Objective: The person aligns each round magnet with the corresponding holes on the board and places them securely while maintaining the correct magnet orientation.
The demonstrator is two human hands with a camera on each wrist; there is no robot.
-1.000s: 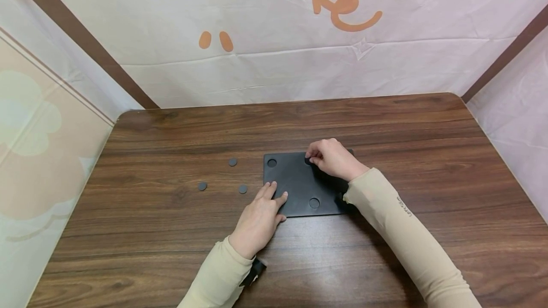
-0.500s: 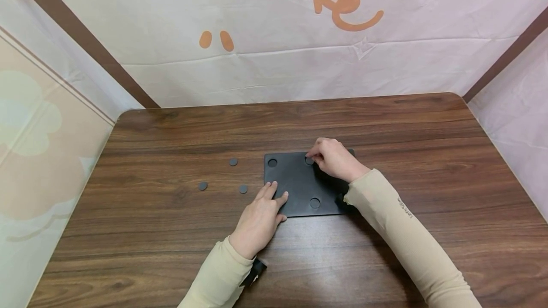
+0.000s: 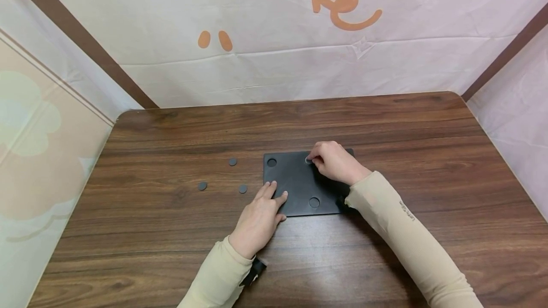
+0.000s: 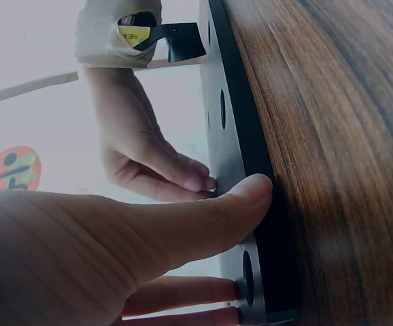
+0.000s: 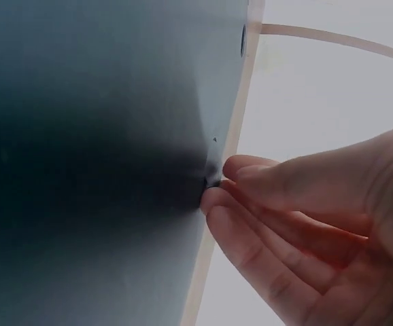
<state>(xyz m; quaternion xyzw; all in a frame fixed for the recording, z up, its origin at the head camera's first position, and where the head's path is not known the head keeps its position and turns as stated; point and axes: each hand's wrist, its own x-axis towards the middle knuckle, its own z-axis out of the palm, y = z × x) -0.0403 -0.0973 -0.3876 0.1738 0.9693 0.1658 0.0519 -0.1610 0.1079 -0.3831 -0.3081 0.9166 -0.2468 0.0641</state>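
Note:
A flat black plate (image 3: pixel 295 175) with round recesses lies on the wooden table. My left hand (image 3: pixel 259 220) rests on its front left corner with extended fingers; in the left wrist view, the thumb (image 4: pixel 244 200) lies over the plate's edge. At the back middle recess, my right hand (image 3: pixel 336 160) pinches a small dark disc (image 5: pixel 212 182) between thumb and fingertips, right at the plate's surface. Most of that disc is hidden by the fingers. Bare recesses show at the back left and front middle. The right forearm covers the plate's right side.
Three loose grey discs lie left of the plate: a back one (image 3: pixel 232 161), a far left one (image 3: pixel 202 186) and one near the left hand (image 3: pixel 243 188). The wooden table (image 3: pixel 150 232) extends to a printed cloth (image 3: pixel 274 75) behind it.
The right hand stays at the back middle recess and has lowered slightly toward me. The disc at its fingertips now looks flatter in the recess. My left hand has not moved.

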